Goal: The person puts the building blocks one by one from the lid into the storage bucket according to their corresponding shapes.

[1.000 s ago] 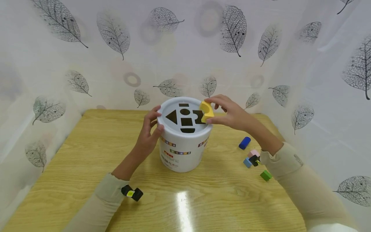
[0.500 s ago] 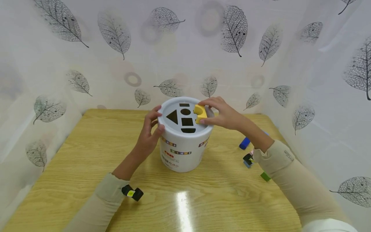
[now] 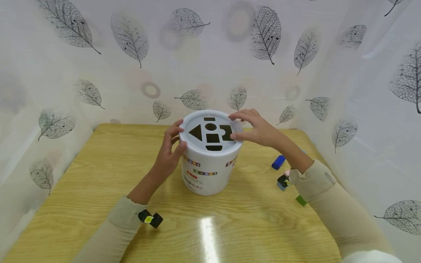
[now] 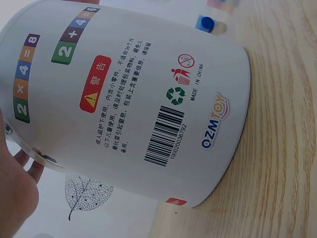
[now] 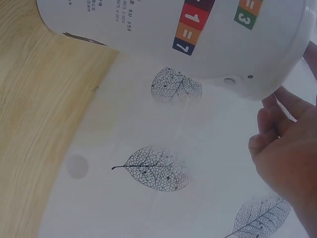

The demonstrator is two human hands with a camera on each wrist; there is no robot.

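Observation:
A white shape-sorter bucket stands upright on the table, its lid cut with several dark shaped holes. My left hand holds the bucket's left side at the rim, thumb in front and fingers farther back. Over the right part of the lid is my right hand, thumb and fingers spread apart with nothing between them. Its thumb tip is by the notched hole; whether it touches the lid I cannot tell. No yellow block shows in any view. In the left wrist view, printed labels cover the bucket wall.
On the wooden table, right of the bucket, lie a blue cylinder and a green block. Pink and light blue blocks are partly hidden by the right wrist camera. A leaf-patterned sheet encloses the back and sides.
The yellow notched block, pinched by my right hand, moved left over the notched hole and is now out of sight. The right fingers have parted. The left hand stays on the bucket.

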